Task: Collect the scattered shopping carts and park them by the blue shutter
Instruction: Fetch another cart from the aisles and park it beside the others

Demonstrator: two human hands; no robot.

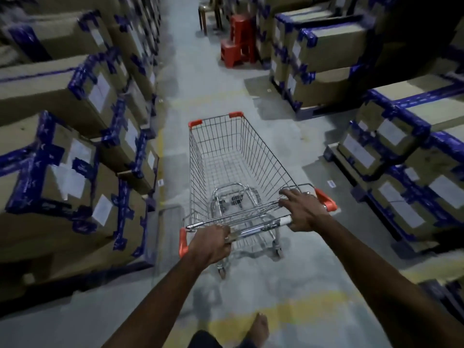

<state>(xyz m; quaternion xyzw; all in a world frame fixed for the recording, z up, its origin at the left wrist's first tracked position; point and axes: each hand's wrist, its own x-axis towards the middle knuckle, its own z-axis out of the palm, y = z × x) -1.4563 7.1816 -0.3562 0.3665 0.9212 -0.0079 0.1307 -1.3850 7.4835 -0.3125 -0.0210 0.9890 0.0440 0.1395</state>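
An empty wire shopping cart [226, 156] with orange corner caps stands in a warehouse aisle, pointing away from me. My left hand [211, 243] grips the left end of its push handle, fingers curled round the bar. My right hand [302, 210] holds the right end of the handle, thumb under the bar and fingers reaching forward over the basket's rear wire. The cart's basket holds nothing. No blue shutter is in view.
Stacks of cardboard boxes [75, 156] taped in blue line the left of the aisle, and more boxes on pallets [401, 156] line the right. Red plastic stools [238, 41] and a chair [208, 13] stand far ahead. My bare foot [259, 327] steps on a yellow floor line.
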